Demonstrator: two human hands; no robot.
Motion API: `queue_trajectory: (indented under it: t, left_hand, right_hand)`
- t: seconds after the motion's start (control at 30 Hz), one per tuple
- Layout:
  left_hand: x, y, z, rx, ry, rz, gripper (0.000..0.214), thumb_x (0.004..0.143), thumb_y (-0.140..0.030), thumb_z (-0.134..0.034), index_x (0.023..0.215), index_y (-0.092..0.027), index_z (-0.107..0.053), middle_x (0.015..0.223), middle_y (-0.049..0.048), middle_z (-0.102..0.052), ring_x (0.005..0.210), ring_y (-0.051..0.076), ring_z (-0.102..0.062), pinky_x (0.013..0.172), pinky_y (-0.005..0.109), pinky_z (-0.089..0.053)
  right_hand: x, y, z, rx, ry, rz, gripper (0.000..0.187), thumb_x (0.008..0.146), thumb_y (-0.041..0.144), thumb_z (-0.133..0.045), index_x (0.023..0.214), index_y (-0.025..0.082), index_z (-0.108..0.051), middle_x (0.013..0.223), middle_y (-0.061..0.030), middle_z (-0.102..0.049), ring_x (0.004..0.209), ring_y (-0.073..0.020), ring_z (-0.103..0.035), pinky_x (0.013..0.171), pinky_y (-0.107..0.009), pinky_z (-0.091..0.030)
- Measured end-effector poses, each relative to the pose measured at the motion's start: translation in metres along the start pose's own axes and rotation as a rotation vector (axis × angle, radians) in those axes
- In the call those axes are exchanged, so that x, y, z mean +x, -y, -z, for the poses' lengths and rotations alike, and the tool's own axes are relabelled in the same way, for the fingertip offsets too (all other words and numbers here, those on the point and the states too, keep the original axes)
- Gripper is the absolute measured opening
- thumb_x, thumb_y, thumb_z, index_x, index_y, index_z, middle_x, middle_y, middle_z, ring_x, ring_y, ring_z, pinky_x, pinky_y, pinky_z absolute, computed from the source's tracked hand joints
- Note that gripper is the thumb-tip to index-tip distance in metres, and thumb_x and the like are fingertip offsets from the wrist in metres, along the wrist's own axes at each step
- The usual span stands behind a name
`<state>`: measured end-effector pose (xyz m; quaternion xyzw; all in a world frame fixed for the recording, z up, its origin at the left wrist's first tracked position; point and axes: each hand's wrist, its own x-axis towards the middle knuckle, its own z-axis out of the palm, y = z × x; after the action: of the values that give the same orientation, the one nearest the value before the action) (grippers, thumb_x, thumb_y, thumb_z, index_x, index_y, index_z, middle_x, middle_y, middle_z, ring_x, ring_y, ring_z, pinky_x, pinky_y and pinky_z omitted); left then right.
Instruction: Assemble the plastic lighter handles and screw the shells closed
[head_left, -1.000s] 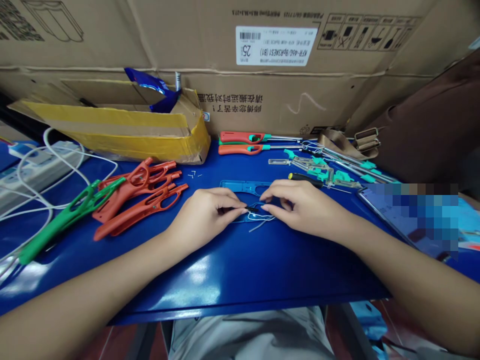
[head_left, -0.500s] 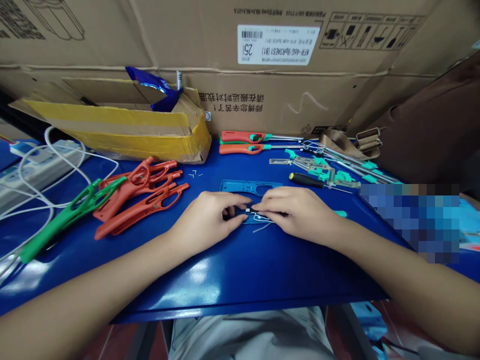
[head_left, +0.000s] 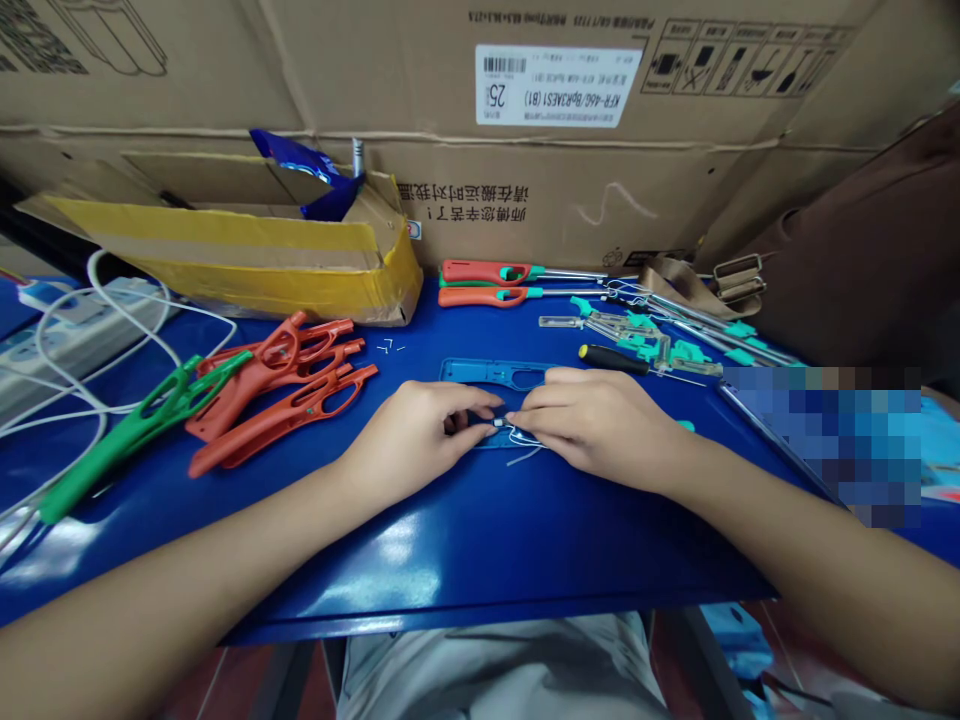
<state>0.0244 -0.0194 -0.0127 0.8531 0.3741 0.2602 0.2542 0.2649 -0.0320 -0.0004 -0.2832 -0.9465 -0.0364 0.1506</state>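
My left hand (head_left: 422, 430) is closed in a pinch at one end of a small black-and-white part (head_left: 499, 423) with thin white wires (head_left: 520, 437). From the other side, the fingertips of my right hand (head_left: 604, 425) pinch the same part. Beneath both hands lies a blue lighter shell half (head_left: 493, 440), mostly covered by the fingers. A second blue shell half (head_left: 480, 372) rests just beyond, its inside facing up and its right end behind my right hand. My fingers hide much of the small part.
Orange handle shells (head_left: 277, 420) and a green one (head_left: 120, 450) lie left. Behind are long-necked lighters (head_left: 480, 296), a screwdriver (head_left: 611, 360) and clear lighter tanks (head_left: 562, 322). A taped carton (head_left: 300, 270) and power strip (head_left: 82, 330) stand back left; a pixelated flat object lies right.
My right hand has shifted very slightly, covering a little more of the far blue shell half. Both hands keep their pinch on the small wired part.
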Motion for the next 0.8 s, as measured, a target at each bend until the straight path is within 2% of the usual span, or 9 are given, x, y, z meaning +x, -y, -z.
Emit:
queue_trajectory:
  t: [0.4,0.8]
  left_hand:
    - [-0.0003,-0.0024,0.0007,-0.006,0.011,0.010,0.023,0.084,-0.012,-0.073,0.106,-0.019,-0.078,0.090,0.0001,-0.080,0.066,0.011,-0.068,0.063,0.021,-0.052]
    - [-0.0017,-0.0034,0.0000,-0.004,0.021,0.006,0.021,0.086,-0.012,-0.073,0.105,-0.020,-0.078,0.090,-0.0006,-0.080,0.066,0.011,-0.067,0.064,0.021,-0.051]
  right_hand:
    - [0.0009,-0.0023,0.0038,0.053,0.068,0.015,0.025,0.100,0.020,-0.054,0.107,0.019,-0.077,0.094,-0.0061,-0.077,0.084,-0.0201,-0.063,0.073,-0.032,-0.048]
    - [0.0013,-0.0039,0.0028,0.163,0.059,-0.025,0.024,0.101,0.020,-0.054,0.103,0.020,-0.077,0.093,-0.0033,-0.077,0.084,-0.0171,-0.065,0.076,-0.029,-0.048]
